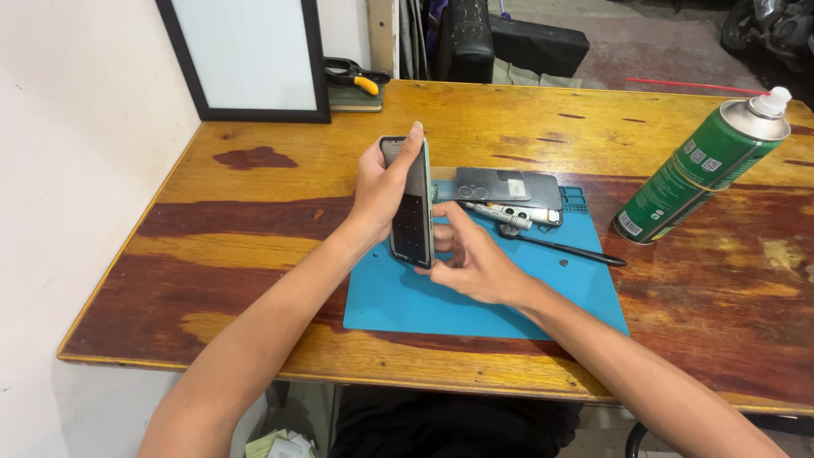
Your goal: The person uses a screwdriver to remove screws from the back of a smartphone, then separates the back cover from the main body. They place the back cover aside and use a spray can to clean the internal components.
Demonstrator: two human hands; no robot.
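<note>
Left grip (pixel 383 182): my forearm comes up from the lower left; fingers are wrapped around the phone's back, fingertip over its top edge, clamped on its long sides.
Right grip (pixel 475 259): my forearm enters from the lower right; fingers are curled against the phone's lower right edge, thumb pointing up beside the screen, pinching the lower part.
Phone (pixel 412 206): dark screen in a pale green case, held upright on edge between both grips, its lower end just above the blue mat (pixel 543 297).
Beyond right grip: a dark opened phone body (pixel 507 188) lies flat on the mat, with a slim black tool (pixel 564 248) just beside it.
Far right of right grip: a green spray can (pixel 699 174) with white cap and white label panels, leaning on the bench (pixel 254 220).
Beyond left grip: a black-framed white board (pixel 246 55) stands against the wall; yellow-handled pliers (pixel 356 76) lie near it.
</note>
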